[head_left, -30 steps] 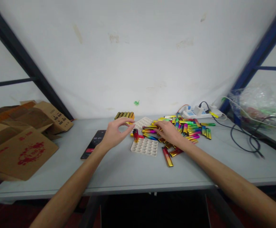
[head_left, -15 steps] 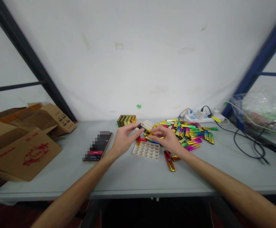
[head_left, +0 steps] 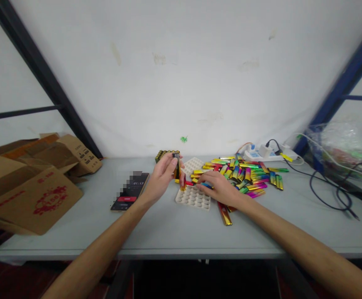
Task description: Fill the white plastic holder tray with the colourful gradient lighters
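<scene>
One slim lighter [head_left: 177, 165] stands upright in the left hand [head_left: 160, 179], pinched between thumb and fingers just above the white tray [head_left: 193, 197]. It looks light and stiff, with a glossy foil skin that is likely slippery, so a pinch across the flat sides near the middle seems the safest hold. The right hand [head_left: 220, 187] lies low at three o'clock of the tray, fingers bent down onto a blue-tinted lighter at the edge of the pile [head_left: 246, 174]; whether they have closed on it I cannot tell. The tray's round pockets show bare, with a red lighter [head_left: 182, 181] standing at its far-left corner. A second tray [head_left: 194, 163] sits at twelve o'clock, with a filled block of lighters [head_left: 165, 155] at eleven. A phone [head_left: 130, 191] lies at nine o'clock and cardboard boxes [head_left: 31, 195] lie farther out. The grey table [head_left: 168, 228] is smooth and flat. A power strip [head_left: 268, 154] and cables sit at two o'clock, under a scuffed white wall [head_left: 181, 74].
</scene>
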Tool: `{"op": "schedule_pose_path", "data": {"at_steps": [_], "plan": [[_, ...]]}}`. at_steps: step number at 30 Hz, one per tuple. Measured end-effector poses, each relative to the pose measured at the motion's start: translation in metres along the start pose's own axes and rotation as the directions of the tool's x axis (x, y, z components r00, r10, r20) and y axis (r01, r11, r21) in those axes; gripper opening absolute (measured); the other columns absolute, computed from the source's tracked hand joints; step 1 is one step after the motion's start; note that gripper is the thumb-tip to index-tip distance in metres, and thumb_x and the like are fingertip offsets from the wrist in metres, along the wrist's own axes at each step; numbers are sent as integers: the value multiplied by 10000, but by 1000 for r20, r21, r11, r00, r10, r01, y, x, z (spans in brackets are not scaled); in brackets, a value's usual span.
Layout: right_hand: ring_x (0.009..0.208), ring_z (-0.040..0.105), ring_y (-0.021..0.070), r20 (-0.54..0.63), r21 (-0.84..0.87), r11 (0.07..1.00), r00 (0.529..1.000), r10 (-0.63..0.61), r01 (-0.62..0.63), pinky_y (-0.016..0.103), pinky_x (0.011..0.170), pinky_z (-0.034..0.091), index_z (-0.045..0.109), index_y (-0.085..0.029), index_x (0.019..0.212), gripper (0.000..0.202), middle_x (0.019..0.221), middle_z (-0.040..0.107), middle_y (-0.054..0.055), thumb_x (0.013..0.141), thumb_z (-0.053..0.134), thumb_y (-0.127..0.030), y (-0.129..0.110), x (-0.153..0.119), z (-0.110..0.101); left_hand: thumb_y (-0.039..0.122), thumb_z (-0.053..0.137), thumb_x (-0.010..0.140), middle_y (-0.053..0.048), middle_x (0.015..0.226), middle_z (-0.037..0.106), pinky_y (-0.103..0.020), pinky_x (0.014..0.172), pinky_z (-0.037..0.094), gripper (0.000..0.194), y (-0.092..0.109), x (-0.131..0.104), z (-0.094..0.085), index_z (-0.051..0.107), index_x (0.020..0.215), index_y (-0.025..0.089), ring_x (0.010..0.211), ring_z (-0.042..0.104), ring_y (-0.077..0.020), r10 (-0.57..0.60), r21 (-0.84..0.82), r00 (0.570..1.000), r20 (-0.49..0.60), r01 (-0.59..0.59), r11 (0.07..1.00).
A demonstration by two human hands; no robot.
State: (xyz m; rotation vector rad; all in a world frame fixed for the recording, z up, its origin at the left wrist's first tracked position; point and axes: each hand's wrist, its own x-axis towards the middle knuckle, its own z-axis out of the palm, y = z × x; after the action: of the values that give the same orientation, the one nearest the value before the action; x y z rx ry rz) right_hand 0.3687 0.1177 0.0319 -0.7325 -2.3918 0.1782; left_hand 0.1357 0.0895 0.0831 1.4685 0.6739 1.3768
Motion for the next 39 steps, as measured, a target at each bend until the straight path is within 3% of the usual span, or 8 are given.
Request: {"op": "schedule_pose_path", "data": {"at_steps": [4, 6, 9, 18, 24, 33, 39], "plan": [[943, 669, 233, 0, -8, 1000, 1000, 24, -24, 357, 871, 503, 695, -166, 1012, 180, 984, 726, 99, 1036, 572, -295, 1, 0, -1, 544, 659, 939, 41, 664, 557, -201, 507, 385, 375, 3, 1, 3, 578, 1060, 198, 522, 440, -93, -62, -133, 997, 46, 68, 989], [925, 664, 228, 6, -6, 1000, 1000, 31, -31, 353, 855, 503, 693, -165, 1004, 193, 975, 723, 96, 1043, 559, -299, 1, 0, -2, 625, 613, 923, 51, 583, 442, -204, 487, 347, 455, 4, 1, 1, 591, 874, 173, 507, 382, -96, -139, -153, 987, 75, 150, 977], [921, 662, 224, 17, -5, 1000, 1000, 25, -25, 351, 852, 504, 691, -168, 1001, 210, 972, 720, 93, 1051, 545, -310, 0, 0, -4, 675, 585, 891, 65, 540, 328, -200, 436, 251, 563, 3, 2, -3, 478, 635, 185, 460, 272, -75, -246, -138, 964, 104, 259, 956], [940, 660, 225, 33, -31, 1000, 999, 5, -4, 350, 852, 499, 695, -172, 991, 232, 1007, 723, 104, 1059, 524, -313, 0, 1, -1, 592, 552, 862, 85, 475, 246, -198, 421, 174, 522, -4, 0, -4, 396, 548, 205, 412, 174, -62, -303, -141, 943, 138, 322, 936], [922, 658, 223, 53, -33, 999, 999, 13, -11, 347, 842, 491, 699, -173, 964, 234, 977, 718, 95, 1054, 540, -320, -3, 2, -4, 548, 586, 806, 90, 483, 243, -192, 419, 141, 469, -10, -2, -1, 395, 546, 207, 417, 158, -53, -308, -99, 950, 50, 311, 945], [947, 659, 229, 41, -29, 1000, 999, 7, -5, 352, 850, 493, 695, -165, 985, 251, 1004, 717, 105, 1058, 534, -343, -3, 3, -5, 642, 608, 819, 91, 484, 260, -182, 417, 158, 550, -12, -1, -1, 413, 563, 195, 414, 174, -45, -310, -99, 949, 64, 315, 944], [964, 659, 230, 91, -17, 1000, 996, 5, -4, 373, 897, 505, 699, -175, 1042, 312, 1012, 700, 102, 1045, 547, -448, -11, 1, -8, 613, 653, 899, 73, 550, 448, -169, 405, 270, 435, -6, 0, -3, 570, 894, 186, 416, 326, -72, -212, -147, 974, 82, 222, 964]]}}
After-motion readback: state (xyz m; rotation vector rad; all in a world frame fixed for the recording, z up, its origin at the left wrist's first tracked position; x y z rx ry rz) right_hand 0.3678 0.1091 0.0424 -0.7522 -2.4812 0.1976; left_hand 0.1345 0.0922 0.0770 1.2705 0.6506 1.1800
